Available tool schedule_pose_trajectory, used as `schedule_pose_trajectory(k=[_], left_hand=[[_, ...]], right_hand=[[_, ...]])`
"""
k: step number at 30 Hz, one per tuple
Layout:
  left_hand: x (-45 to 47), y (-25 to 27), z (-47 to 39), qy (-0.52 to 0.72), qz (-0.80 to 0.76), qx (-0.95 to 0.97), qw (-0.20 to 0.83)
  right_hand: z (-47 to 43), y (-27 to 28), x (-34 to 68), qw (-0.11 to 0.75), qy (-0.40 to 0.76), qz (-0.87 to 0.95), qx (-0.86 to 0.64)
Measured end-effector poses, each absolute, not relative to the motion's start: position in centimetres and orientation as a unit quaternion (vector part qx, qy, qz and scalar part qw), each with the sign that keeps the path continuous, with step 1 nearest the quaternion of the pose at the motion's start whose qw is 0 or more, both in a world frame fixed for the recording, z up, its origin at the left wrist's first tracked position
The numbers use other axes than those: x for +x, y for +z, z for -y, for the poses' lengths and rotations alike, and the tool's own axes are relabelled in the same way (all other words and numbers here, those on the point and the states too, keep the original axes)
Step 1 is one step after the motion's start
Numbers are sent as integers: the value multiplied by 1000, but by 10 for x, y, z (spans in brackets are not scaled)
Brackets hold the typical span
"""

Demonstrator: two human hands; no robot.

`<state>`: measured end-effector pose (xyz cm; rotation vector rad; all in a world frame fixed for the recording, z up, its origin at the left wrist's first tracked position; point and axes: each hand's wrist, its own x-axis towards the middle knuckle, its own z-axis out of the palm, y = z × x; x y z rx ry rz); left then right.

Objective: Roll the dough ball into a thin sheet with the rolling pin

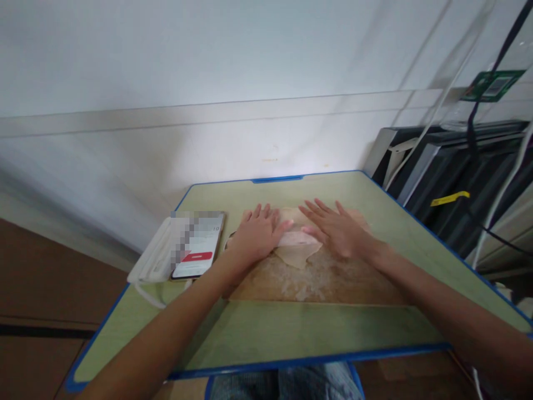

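Note:
A thin, pale sheet of dough [296,257] with an uneven edge lies on a wooden board [308,286] dusted with white flour. My left hand [257,232] rests palm down over the dough's left part, fingers stretched forward. Over the right part, my right hand [333,228] is also palm down with its fingers spread. Between my two thumbs runs a whitish strip [297,239] across the dough; I cannot tell whether it is a fold or a separate piece. Whatever lies under both palms is hidden.
A smartphone [202,244] leans on a white device [156,253] with a cable, left of the board. The light green table [316,328] has a blue rim and meets a white wall. Dark flat panels [466,166] and hanging cables stand at the right.

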<state>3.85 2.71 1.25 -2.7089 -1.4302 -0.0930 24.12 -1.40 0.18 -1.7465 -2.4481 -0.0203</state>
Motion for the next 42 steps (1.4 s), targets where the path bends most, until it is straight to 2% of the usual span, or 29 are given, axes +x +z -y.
schedule_pose_trajectory(k=[6, 11, 17, 23, 28, 34, 38, 42], left_hand=[[42, 14, -51, -11, 482, -876, 26], [32, 15, 3, -7, 423, -906, 13], [23, 9, 49, -27, 393, -918, 48], [37, 12, -15, -40, 441, -895, 52], [46, 15, -60, -56, 494, -867, 47], [30, 12, -6, -41, 411, -910, 45], [13, 9, 44, -40, 355, -933, 36], [15, 8, 36, -44, 355, -933, 30]], right_hand=[[-34, 9, 242, 51, 11, 798, -600], [19, 0, 245, 45, 14, 835, -548], [77, -8, 247, 97, -33, 863, -495], [6, 4, 242, 49, 44, 820, -569], [-44, 12, 240, 58, 50, 794, -603], [19, 0, 238, 64, 31, 829, -554], [78, -9, 237, 114, -32, 855, -505], [73, -9, 239, 116, -11, 860, -496]])
